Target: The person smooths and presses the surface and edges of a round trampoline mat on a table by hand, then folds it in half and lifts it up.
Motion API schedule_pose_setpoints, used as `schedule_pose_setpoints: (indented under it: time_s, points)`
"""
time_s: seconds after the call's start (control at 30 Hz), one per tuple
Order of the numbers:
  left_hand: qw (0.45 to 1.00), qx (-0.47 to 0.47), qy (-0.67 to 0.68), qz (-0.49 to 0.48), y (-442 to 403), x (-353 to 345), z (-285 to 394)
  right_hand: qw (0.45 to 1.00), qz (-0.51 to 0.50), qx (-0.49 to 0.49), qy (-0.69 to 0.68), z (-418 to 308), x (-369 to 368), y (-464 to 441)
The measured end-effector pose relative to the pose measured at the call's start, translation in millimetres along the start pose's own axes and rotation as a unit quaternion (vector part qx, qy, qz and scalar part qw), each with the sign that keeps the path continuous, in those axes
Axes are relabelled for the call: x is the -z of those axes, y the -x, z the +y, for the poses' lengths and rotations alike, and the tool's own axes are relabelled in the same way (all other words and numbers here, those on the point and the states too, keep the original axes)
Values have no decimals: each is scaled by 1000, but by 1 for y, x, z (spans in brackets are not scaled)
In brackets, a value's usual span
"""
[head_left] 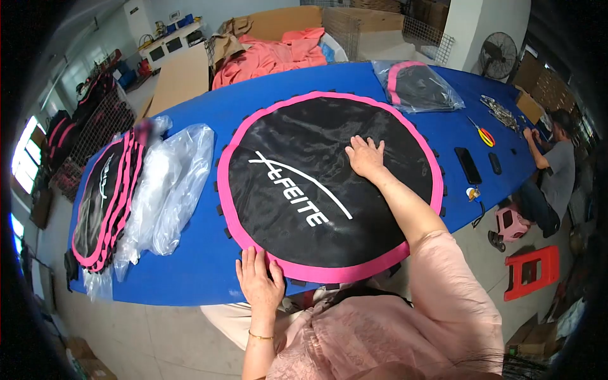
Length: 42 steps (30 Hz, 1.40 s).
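A round black trampoline mat [304, 145] with a pink border and white lettering lies spread on the blue table [196, 253]. Small black tabs stick out around its rim. My left hand [260, 282] rests on the pink border at the near left, fingers stretched out. Flat on the black fabric, right of the middle, lies my right hand [366, 157] with its fingers spread. Neither hand grips anything.
On the left are a stack of pink-edged mats [104, 196] and clear plastic bags [168, 190]. A bagged mat [418, 87] lies at the back. Scissors [484, 135] and a phone [468, 166] lie to the right. A person [557, 164] sits near a red stool [532, 272].
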<state>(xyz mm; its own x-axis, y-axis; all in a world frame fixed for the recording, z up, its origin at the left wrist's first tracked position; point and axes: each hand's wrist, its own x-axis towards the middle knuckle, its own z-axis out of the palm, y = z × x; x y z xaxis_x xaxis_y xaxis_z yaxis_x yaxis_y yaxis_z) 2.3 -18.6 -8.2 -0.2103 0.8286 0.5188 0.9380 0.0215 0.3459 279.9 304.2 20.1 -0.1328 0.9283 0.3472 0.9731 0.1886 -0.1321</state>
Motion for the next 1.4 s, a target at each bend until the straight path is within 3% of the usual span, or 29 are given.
schedule_pose_setpoints:
  time_s: [0.07,0.17,0.23,0.27,0.4,0.5,0.53,0.6,0.63,0.67,0.7,0.77,0.8,0.83,0.9,1.0,1.17,1.23,1.33,1.4]
  points:
    - [1000,5,1,-1,0,-1,0,998,-65,-7,3,-3,2,6]
    - [1000,14,1,1,1,0,1,985,-62,160,-8,-26,-10,44]
    - [1000,9,11,7,0,-1,0,962,-132,238,-15,-63,27,80]
    - [1000,9,10,4,-2,2,2,940,-118,321,-3,-72,34,101]
    - [1000,11,10,16,-2,4,-2,887,-132,406,-174,-101,54,163]
    - [983,56,169,51,-8,22,2,883,-132,420,-164,-99,58,170]
    - [961,126,238,62,-11,39,15,891,-125,413,-143,-96,62,170]
    - [938,62,329,88,-22,81,29,907,-114,389,-116,-88,65,169]
    - [881,102,458,64,-28,113,44,916,-122,375,-72,-86,68,169]
    - [809,16,583,75,-26,126,44,923,-130,361,-28,-85,73,170]
    - [745,-10,663,73,-26,153,58,925,-121,360,-30,-79,73,172]
    - [596,-200,773,89,-30,179,66,933,-123,335,-41,-70,66,178]
    - [608,-183,766,97,-31,190,68,936,-130,325,-42,-70,67,180]
    - [558,-270,781,82,-32,201,69,939,-148,309,-37,-71,71,183]
    - [466,-341,813,78,-38,220,82,944,-165,286,-28,-77,77,185]
    - [443,-304,839,90,-41,231,95,945,-176,273,-28,-80,80,187]
    - [399,-333,851,79,-44,227,100,944,-191,267,-24,-83,85,185]
    - [391,-330,855,80,-42,228,97,945,-194,263,-25,-84,84,186]
    - [426,-322,839,103,-41,227,96,946,-196,256,-26,-85,83,186]
    - [394,-343,841,141,-45,222,100,947,-197,253,-26,-86,83,186]
